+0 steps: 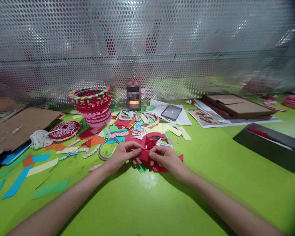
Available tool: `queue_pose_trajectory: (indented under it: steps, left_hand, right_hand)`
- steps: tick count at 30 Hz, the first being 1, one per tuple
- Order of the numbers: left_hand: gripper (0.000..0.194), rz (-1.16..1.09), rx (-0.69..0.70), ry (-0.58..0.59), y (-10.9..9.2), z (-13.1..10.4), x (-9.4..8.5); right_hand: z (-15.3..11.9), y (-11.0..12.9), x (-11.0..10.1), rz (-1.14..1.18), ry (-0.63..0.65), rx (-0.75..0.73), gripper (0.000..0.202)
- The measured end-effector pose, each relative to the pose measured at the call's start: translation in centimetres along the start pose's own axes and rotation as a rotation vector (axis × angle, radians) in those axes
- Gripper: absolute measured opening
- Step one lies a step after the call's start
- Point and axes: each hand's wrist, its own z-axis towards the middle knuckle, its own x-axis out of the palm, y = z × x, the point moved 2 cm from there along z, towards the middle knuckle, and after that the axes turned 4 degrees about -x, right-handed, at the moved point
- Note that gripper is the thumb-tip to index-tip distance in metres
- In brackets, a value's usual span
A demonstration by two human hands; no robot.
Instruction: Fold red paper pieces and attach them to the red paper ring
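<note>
Both my hands meet over a folded piece of red paper (145, 155) at the middle of the green table. My left hand (125, 153) pinches its left side between thumb and fingers. On the other side, my right hand (166, 160) grips the paper with thumb against forefinger. More red paper lies below and behind the hands; how the pieces join is hidden by my fingers. Just behind them is a red braided ring (159, 134). A roll of tape (100, 151) lies on its side left of my left hand.
A stack of woven paper rings (92, 106) stands back left, beside a red-and-white woven disc (64, 130) and white yarn (40, 139). Paper strips (45, 167) litter the left. A phone (171, 112) lies on paper. Brown frames (236, 105) and a dark case (272, 146) are right. Perforated metal (147, 42) walls the back.
</note>
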Motion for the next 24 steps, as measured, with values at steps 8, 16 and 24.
queue_pose_trajectory:
  steps: [8, 16, 24]
  left_hand:
    - [0.033, 0.041, -0.016, 0.031, 0.04, 0.01, 0.07]
    - [0.033, 0.024, -0.069, 0.014, 0.25, 0.2, 0.04]
    - [0.031, 0.004, -0.041, -0.022, 0.07, 0.2, -0.01]
  right_hand:
    - [0.16, -0.22, -0.05, -0.055, -0.049, -0.066, 0.034]
    - [0.14, 0.06, 0.15, -0.063, -0.12, -0.079, 0.03]
    - [0.4, -0.52, -0.15, -0.106, -0.16, -0.147, 0.017]
